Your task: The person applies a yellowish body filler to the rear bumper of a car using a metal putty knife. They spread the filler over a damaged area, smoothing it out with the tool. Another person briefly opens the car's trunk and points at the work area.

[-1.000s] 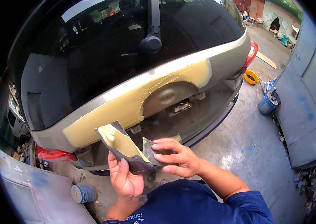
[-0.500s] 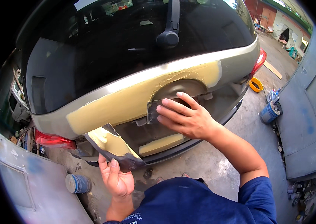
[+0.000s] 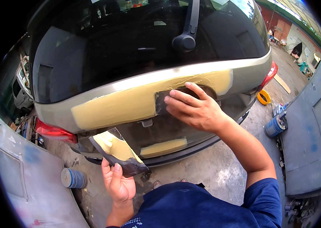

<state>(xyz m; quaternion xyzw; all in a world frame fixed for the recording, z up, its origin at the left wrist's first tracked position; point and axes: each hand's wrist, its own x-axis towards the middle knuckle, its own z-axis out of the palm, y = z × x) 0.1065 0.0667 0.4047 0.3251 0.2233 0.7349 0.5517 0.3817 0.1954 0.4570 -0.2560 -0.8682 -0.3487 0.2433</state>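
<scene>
My left hand (image 3: pixel 119 185) pinches the lower edge of a dark flat mixing board (image 3: pixel 129 166) between thumb and fingers. Thick yellow body filler (image 3: pixel 119 148) lies on that board. Fingers pressed flat over its face, my right hand (image 3: pixel 200 110) holds a thin dark spreader (image 3: pixel 162 102) against the car's tailgate, at the round recess. A broad band of the same yellow filler (image 3: pixel 115 104) covers the tailgate below the rear window, with ridges above the spreader. A smaller yellow patch (image 3: pixel 164 147) sits lower down. My right hand hides part of the recess.
The rear wiper (image 3: pixel 185 42) and dark rear window are above the band. Grey panels (image 3: pixel 312 125) stand at both sides. Blue buckets (image 3: pixel 73 178) and a yellow ring-shaped container (image 3: pixel 263 97) rest on the concrete floor. Red tail lights (image 3: pixel 54 130) flank the tailgate.
My right hand has moved the spreader up over the recess, onto the filler's lower edge. The left hand keeps its hold on the board, nearly still. The whole view has shifted slightly.
</scene>
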